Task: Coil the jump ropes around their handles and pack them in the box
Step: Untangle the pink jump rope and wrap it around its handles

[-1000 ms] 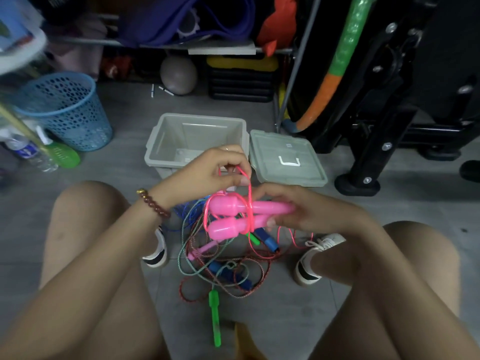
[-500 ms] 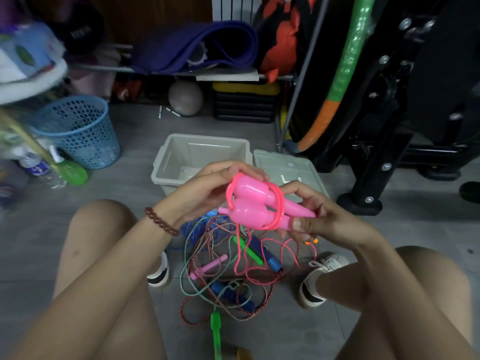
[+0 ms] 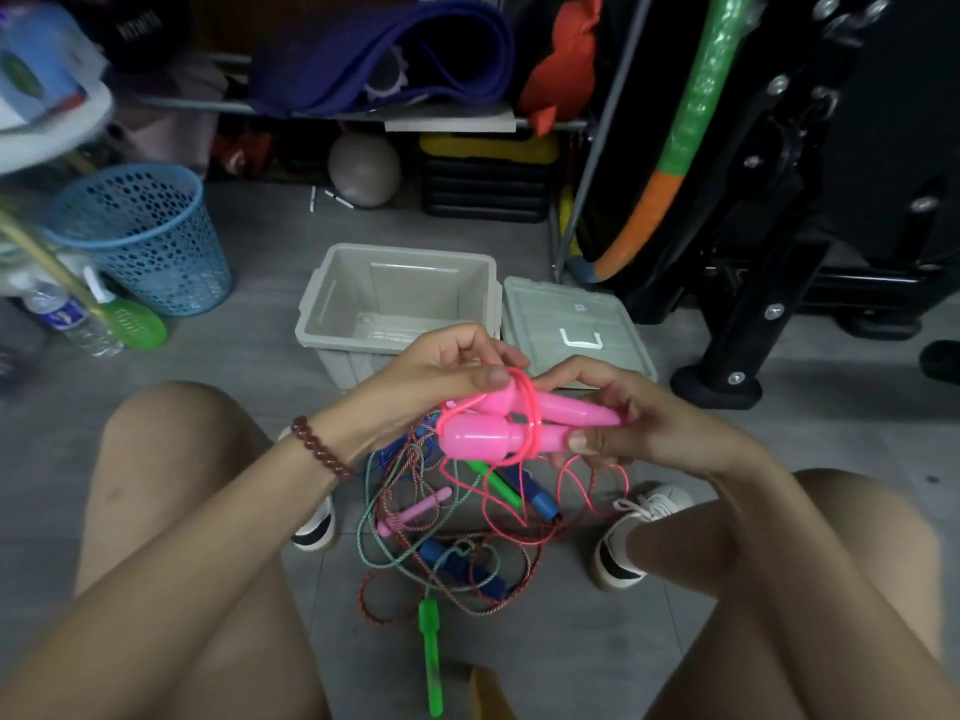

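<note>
Gripping two glossy pink handles (image 3: 480,440), right hand (image 3: 644,426); left hand (image 3: 436,371) pinches their pink cord (image 3: 533,407).

- A single wide-angle camera sits on the person's head and looks forward and steeply down at the floor (image 3: 270,262).
- Nearest the lens, mid-frame, are the left hand (image 3: 436,376) pinching the pink rope (image 3: 531,402) and the right hand (image 3: 660,428) gripping the pink handles (image 3: 483,439).
- The box (image 3: 400,250) stands farther out on the floor.
- The shelf (image 3: 452,122) at the floor's far edge is farthest from the camera.
</note>
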`<state>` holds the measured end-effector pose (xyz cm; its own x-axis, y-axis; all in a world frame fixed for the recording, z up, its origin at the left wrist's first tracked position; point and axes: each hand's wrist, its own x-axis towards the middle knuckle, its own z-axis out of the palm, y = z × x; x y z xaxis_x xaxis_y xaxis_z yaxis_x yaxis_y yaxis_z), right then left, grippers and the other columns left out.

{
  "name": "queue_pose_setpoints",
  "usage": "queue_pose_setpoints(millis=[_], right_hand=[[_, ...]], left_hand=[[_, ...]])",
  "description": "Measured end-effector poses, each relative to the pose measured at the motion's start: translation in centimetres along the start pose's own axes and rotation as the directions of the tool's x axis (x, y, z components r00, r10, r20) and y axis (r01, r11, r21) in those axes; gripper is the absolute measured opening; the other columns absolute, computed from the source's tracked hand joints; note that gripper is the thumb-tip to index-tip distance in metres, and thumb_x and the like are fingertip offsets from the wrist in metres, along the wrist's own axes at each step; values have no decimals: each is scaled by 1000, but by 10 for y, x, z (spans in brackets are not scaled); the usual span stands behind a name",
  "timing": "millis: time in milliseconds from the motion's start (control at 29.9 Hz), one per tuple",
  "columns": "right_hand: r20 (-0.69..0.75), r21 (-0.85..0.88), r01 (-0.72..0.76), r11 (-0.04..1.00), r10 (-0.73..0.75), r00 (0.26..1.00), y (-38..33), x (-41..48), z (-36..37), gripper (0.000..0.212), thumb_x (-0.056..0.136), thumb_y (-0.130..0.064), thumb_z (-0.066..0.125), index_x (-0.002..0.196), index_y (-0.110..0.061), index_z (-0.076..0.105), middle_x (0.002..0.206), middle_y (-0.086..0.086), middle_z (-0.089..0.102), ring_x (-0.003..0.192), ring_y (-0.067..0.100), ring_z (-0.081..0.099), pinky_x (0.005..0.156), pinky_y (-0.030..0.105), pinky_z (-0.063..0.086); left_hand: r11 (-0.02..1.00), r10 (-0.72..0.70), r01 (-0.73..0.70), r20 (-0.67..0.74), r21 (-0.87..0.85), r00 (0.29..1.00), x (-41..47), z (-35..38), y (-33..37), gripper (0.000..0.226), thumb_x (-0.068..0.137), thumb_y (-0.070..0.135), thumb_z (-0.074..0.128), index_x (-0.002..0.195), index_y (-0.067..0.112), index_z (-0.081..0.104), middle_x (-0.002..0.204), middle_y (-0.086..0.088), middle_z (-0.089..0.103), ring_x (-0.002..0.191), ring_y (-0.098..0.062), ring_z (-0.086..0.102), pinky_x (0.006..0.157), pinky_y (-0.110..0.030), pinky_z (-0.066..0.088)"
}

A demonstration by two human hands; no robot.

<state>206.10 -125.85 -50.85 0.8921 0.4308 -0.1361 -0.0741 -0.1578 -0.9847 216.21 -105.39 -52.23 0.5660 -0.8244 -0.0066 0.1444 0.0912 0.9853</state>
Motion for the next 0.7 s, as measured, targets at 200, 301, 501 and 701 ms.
queue_pose_setpoints(millis=[200, 301, 501, 701], right_hand=[[-35, 35, 3, 999, -2, 999, -1, 1, 4, 35, 87, 14, 50, 117, -4, 43, 74, -1, 68, 54, 4, 53, 48, 16, 39], [-54, 19, -10, 1000, 11, 998, -1, 1, 4, 36, 88, 11, 52, 118, -7, 45, 75, 0, 68, 54, 8, 52, 48, 17, 38], [-193, -22, -35, 999, 30, 981, -5, -3, -5, 35, 89, 4, 56, 118, -15, 47, 68, 6, 67, 49, 7, 48, 44, 14, 33], [-312, -83, -39, 996, 11, 950, -4, 0, -4, 38, 88, 13, 52, 117, -11, 45, 71, 17, 62, 46, -2, 49, 43, 7, 33]], left_hand=[[965, 148, -118, -114, 236, 982, -2, -1, 4, 17, 64, 36, 75, 65, 30, 59, 119, 3, 59, 113, -8, 55, 94, -29, 43], [901, 272, -193, -159, 388, 949, -1, 0, 2, 13, 65, 33, 74, 62, 32, 61, 96, 15, 59, 98, -5, 55, 91, -23, 39], [791, 366, -243, -118, 562, 923, -4, -10, 13, 23, 71, 32, 70, 92, 20, 73, 85, 10, 59, 83, -2, 55, 78, -18, 41], [751, 363, -178, -172, 635, 916, -3, 0, 1, 49, 68, 9, 78, 103, 40, 62, 93, 14, 64, 82, 5, 53, 70, -7, 34]])
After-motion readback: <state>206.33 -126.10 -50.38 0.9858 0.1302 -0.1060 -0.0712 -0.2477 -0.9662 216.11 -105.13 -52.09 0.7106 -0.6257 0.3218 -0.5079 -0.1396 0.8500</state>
